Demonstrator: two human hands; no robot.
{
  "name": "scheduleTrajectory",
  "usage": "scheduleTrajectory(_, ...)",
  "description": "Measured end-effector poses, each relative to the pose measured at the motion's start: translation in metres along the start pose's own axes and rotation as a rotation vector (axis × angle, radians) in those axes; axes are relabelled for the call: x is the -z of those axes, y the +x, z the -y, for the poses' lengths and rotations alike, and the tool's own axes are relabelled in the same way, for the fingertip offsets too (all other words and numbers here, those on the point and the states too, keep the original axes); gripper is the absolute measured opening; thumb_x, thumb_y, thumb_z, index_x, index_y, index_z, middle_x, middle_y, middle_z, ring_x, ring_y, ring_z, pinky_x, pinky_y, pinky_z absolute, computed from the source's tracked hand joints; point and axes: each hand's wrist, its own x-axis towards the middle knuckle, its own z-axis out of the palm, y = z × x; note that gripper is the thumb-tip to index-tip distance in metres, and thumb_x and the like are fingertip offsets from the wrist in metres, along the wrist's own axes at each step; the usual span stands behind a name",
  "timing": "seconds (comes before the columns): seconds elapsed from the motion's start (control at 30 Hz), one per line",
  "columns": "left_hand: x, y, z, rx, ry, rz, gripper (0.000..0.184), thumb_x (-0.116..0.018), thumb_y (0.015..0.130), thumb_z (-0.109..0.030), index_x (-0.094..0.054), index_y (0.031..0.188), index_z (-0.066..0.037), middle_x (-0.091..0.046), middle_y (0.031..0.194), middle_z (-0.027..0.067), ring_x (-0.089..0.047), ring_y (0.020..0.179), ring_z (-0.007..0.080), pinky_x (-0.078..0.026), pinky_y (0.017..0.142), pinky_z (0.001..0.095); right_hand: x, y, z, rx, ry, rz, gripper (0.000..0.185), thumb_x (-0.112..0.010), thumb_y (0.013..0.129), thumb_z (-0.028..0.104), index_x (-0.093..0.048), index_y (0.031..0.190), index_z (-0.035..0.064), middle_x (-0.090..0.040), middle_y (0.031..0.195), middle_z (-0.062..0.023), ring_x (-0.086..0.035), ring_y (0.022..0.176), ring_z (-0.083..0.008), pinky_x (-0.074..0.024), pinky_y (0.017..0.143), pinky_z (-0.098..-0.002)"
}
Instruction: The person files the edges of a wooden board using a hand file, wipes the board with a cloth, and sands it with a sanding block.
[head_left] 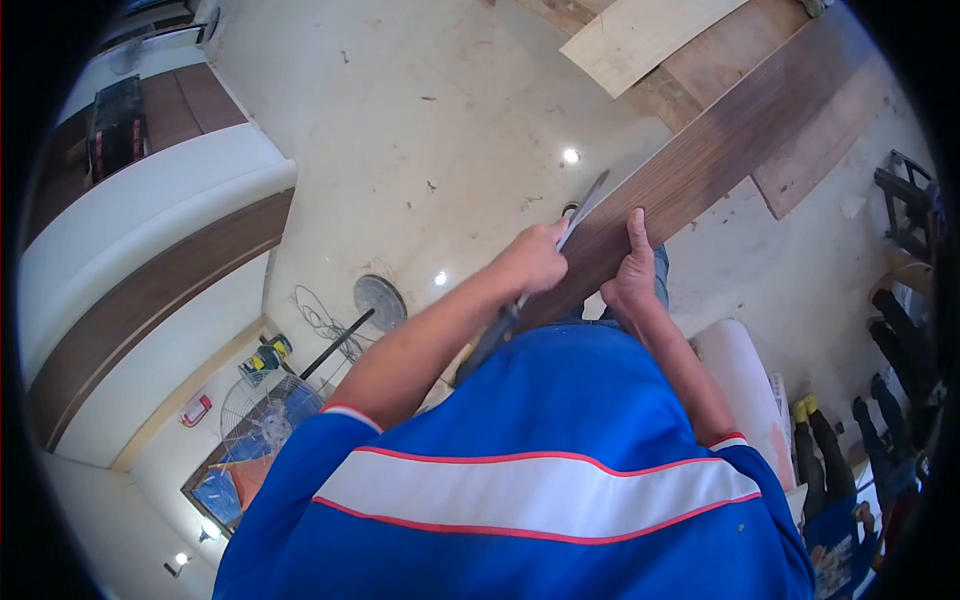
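Note:
A long dark wood-grain board (700, 165) runs from my waist up to the upper right. Wrapped around a thin metal tool (582, 212), my left hand (535, 262) holds it along the board's left edge; the tool's tip points up and away from me. The kind of tool is hard to make out. My right hand (634, 268) grips the board's near right edge, thumb lying on its top face and fingers hidden underneath.
Light plywood (650, 40) and a brown panel (810, 150) lie on the floor beyond the board. A standing fan (270, 420) with a round base (380, 300) and cable is at lower left. People's legs (825, 450) show at lower right. A black stand (908, 205) is at far right.

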Motion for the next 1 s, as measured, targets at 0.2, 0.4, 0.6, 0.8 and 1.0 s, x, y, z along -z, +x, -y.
scheduleTrajectory(0.2, 0.041, -0.065, -0.032, 0.004, -0.2, 0.153, 0.081, -0.057, 0.079, -0.002, -0.04, 0.158, -0.009, -0.062, 0.072, 0.0102, -0.056, 0.059, 0.0138, -0.047, 0.055, 0.0305, 0.001, -0.002, 0.005, 0.044, 0.011, -0.009, 0.081, -0.075, 0.089, 0.055, -0.048, 0.146, 0.0055, -0.055, 0.145, -0.0133, -0.05, 0.134, -0.0333, -0.0376, 0.114, -0.0545)
scheduleTrajectory(0.4, 0.028, -0.016, -0.03, 0.142, -0.086, 0.2, 0.081, -0.056, 0.079, -0.001, -0.04, 0.158, -0.008, -0.06, 0.069, 0.0078, -0.053, 0.055, 0.0112, -0.044, 0.051, 0.0304, -0.006, -0.004, 0.009, 0.034, 0.022, -0.074, 0.077, -0.078, 0.088, 0.052, -0.052, 0.142, 0.0021, -0.058, 0.141, -0.0145, -0.054, 0.13, -0.0329, -0.0421, 0.111, -0.0535)
scheduleTrajectory(0.6, 0.008, -0.016, -0.019, -0.163, -0.173, -0.013, 0.078, -0.055, 0.08, -0.001, -0.043, 0.157, -0.013, -0.058, 0.063, 0.0072, -0.051, 0.048, 0.0136, -0.043, 0.046, 0.0324, -0.002, 0.003, 0.013, 0.01, 0.044, -0.062, 0.075, -0.076, 0.089, 0.053, -0.054, 0.139, 0.0019, -0.059, 0.139, -0.0155, -0.055, 0.128, -0.0333, -0.0424, 0.111, -0.0529)
scheduleTrajectory(0.8, 0.028, -0.01, -0.008, 0.095, -0.154, 0.193, 0.08, -0.056, 0.082, -0.002, -0.043, 0.158, -0.021, -0.054, 0.061, 0.0029, -0.047, 0.044, 0.0124, -0.041, 0.042, 0.031, -0.008, 0.008, 0.024, 0.081, -0.03, -0.056, 0.078, -0.073, 0.09, 0.057, -0.049, 0.144, 0.0047, -0.057, 0.142, -0.013, -0.052, 0.132, -0.0312, -0.0375, 0.114, -0.0512)
scheduleTrajectory(1.0, 0.025, -0.079, 0.088, 0.261, -0.573, -0.12, 0.087, -0.056, 0.081, 0.001, -0.035, 0.162, -0.026, -0.049, 0.062, -0.0005, -0.045, 0.044, 0.0108, -0.04, 0.041, 0.0293, 0.009, 0.027, 0.075, 0.084, -0.264, -0.087, 0.077, -0.071, 0.092, 0.057, -0.048, 0.145, 0.0049, -0.056, 0.142, -0.0124, -0.051, 0.132, -0.0281, -0.0371, 0.114, -0.0461)
